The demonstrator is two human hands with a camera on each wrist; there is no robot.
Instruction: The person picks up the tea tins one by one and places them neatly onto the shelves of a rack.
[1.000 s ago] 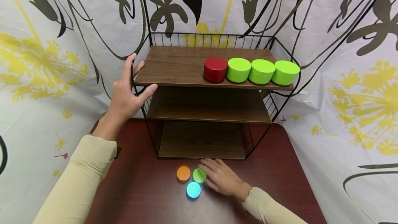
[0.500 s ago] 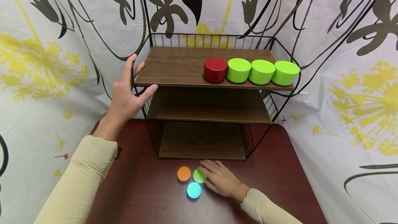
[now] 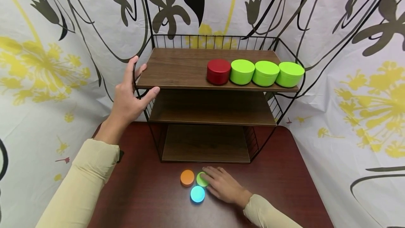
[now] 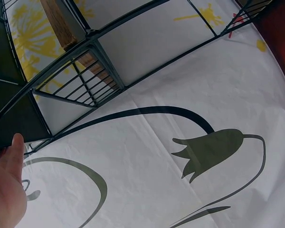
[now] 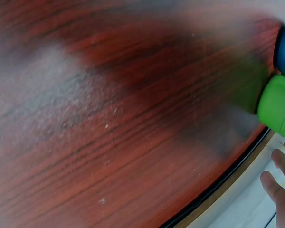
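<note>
1. The left hand [image 3: 124, 99] grips the near left upper corner of a dark wire rack [image 3: 212, 108], its thumb on the front edge and its fingers around the side frame.
2. The right hand [image 3: 225, 186] reaches low over the desk [image 3: 152, 203], fingers spread apart and not closed around anything; the head view has them overlapping the right part of a green tub [image 3: 200, 179]. Whether they touch it, I cannot tell.
3. Just left of that green tub, a little farther from the right hand, stands an orange tub [image 3: 187, 178].
4. A blue tub [image 3: 197, 194] is to the left of the right hand, on the wearer's side of the green one and just beside it.
5. To the right of the left hand, on the top shelf [image 3: 177, 66], a red tub [image 3: 218, 71] stands at the left end of a row, with three lime tubs [image 3: 265, 73] continuing it away from that hand.
6. Behind both hands and the rack hangs a white cloth [image 3: 329, 112] printed with yellow and dark plant shapes.
</note>
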